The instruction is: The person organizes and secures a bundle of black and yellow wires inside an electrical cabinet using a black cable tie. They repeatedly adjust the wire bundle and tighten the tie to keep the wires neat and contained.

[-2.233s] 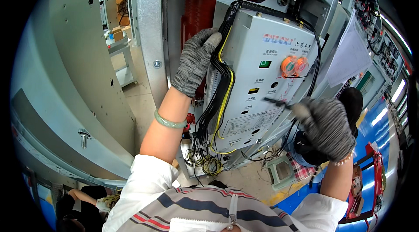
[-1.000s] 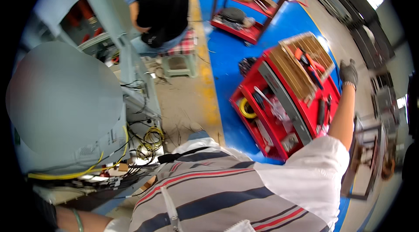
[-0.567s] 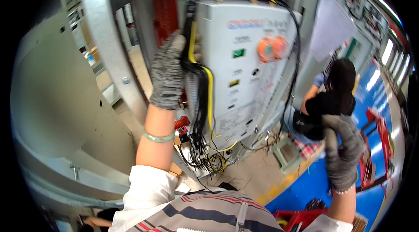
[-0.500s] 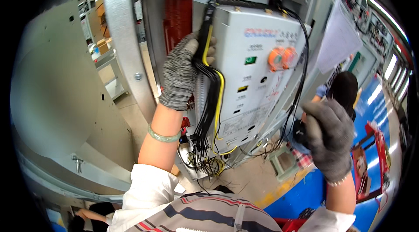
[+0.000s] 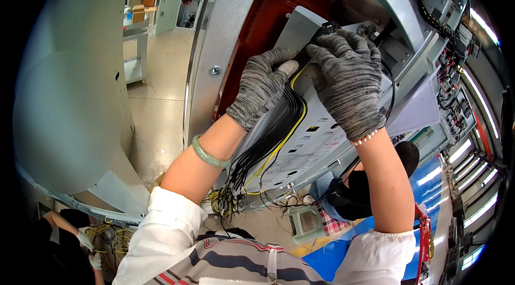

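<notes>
A pale grey metal control box point(image 5: 316, 148) sits tilted in front of me. A bundle of black wires with one yellow wire point(image 5: 294, 107) runs over its top corner and down its left side, fanning into loose ends below. My left hand point(image 5: 262, 85), in a grey knit glove, pinches the bundle by the box's upper left edge. My right hand point(image 5: 351, 80), gloved alike, reaches over the box's top, its fingers curled on the bundle at the corner. It hides the upper part of the front panel.
A metal frame post point(image 5: 220, 43) rises on the left, before a large pale panel point(image 5: 70, 97). Dark red housing point(image 5: 279, 22) lies behind the box. Another person point(image 5: 357, 191) is close on the right, near a green stool point(image 5: 304, 223). Another person's gloved hands point(image 5: 88, 247) are at lower left.
My right hand has come up from the lower right onto the bundle at the box's top corner. My left hand still holds the bundle. The view has shifted and turned.
</notes>
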Available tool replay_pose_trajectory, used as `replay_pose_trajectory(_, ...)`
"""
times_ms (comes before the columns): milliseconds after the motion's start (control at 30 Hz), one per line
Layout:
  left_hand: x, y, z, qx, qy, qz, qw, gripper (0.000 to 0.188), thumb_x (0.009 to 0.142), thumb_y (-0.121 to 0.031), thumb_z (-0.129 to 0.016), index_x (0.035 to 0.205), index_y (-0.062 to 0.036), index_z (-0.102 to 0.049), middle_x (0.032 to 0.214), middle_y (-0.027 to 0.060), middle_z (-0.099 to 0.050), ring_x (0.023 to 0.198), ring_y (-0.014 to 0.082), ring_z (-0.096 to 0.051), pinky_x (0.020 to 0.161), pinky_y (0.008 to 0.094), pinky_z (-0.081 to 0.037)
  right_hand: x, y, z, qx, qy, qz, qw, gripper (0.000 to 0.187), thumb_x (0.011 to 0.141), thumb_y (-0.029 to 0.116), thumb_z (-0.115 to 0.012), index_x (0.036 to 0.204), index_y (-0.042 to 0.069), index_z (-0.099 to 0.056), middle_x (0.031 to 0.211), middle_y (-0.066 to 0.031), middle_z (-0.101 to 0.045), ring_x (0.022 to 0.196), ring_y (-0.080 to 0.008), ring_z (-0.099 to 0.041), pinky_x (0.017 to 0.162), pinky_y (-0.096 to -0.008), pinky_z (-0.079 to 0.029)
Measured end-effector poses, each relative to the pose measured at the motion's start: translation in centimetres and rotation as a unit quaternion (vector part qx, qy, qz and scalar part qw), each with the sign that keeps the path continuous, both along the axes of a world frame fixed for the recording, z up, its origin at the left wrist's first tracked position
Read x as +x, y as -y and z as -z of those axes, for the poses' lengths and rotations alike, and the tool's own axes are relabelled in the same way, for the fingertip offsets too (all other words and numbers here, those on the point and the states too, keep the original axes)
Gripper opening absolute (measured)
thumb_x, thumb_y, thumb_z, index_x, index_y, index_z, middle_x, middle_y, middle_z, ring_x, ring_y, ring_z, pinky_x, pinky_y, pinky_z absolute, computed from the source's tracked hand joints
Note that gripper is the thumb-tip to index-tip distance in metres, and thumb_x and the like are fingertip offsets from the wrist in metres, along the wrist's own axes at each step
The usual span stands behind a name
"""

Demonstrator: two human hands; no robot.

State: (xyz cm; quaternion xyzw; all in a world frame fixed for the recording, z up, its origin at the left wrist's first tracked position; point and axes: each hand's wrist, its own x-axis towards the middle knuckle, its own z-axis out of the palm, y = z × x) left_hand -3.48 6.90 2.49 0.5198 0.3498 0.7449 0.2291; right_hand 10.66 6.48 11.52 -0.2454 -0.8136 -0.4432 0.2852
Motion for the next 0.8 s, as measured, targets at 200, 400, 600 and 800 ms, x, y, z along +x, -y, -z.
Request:
replay_pose_trajectory(200, 0.0, -0.2, 0.3, 0.026, -0.051, -0.104, 0.993, 0.023, 0.088, -0.012, -0.062, 0.107, 0.0011, -0.065, 0.097, 0.0108, -0.068, 0.088, 0.0152, -0.062, 0.083, 0.0274, -0.049, 0.5, -0.5, 0.5, 0.022, -0.028, -0.032, 0.999, 0.023, 0.076, 0.024, -0.071, 0.099, 0.017, -0.069, 0.102, -0.0044, -0.066, 0.11, -0.0298, -0.054, 0.1, -0.0463, -0.035)
replay_pose_trajectory(400, 0.9, -0.5, 0.6, 0.074, -0.01, -0.111, 0.991, 0.023, 0.088, -0.016, -0.06, 0.104, -0.0001, -0.065, 0.098, 0.0159, -0.067, 0.092, 0.0262, -0.065, 0.084, 0.0347, -0.05, -1.3, -0.3, 1.9, -0.002, -0.124, -0.025, 0.992, 0.023, 0.075, 0.03, -0.072, 0.093, 0.015, -0.071, 0.103, -0.0074, -0.065, 0.114, -0.0323, -0.051, 0.102, -0.0487, -0.031)
replay_pose_trajectory(600, 1.0, -0.4, 0.6, 0.068, 0.006, -0.054, 0.996, 0.024, 0.093, -0.008, -0.054, 0.113, 0.0022, -0.061, 0.106, 0.0116, -0.066, 0.098, 0.0167, -0.061, 0.09, 0.0282, -0.047, -2.1, -0.7, 3.2, 0.027, -0.182, -0.03, 0.982, 0.025, 0.074, 0.032, -0.073, 0.09, 0.014, -0.071, 0.104, -0.0076, -0.064, 0.122, -0.0334, -0.046, 0.108, -0.05, -0.025)
replay_pose_trajectory(800, 1.0, 0.7, -0.1, 0.018, 0.042, 0.045, 0.998, 0.025, 0.093, -0.007, -0.054, 0.116, 0.0022, -0.06, 0.108, 0.0118, -0.064, 0.1, 0.0169, -0.06, 0.092, 0.0279, -0.047, -2.5, -0.8, 3.6, 0.038, -0.209, -0.015, 0.977, 0.022, 0.071, 0.029, -0.074, 0.086, 0.013, -0.07, 0.104, -0.0073, -0.064, 0.121, -0.0345, -0.045, 0.107, -0.0495, -0.027)
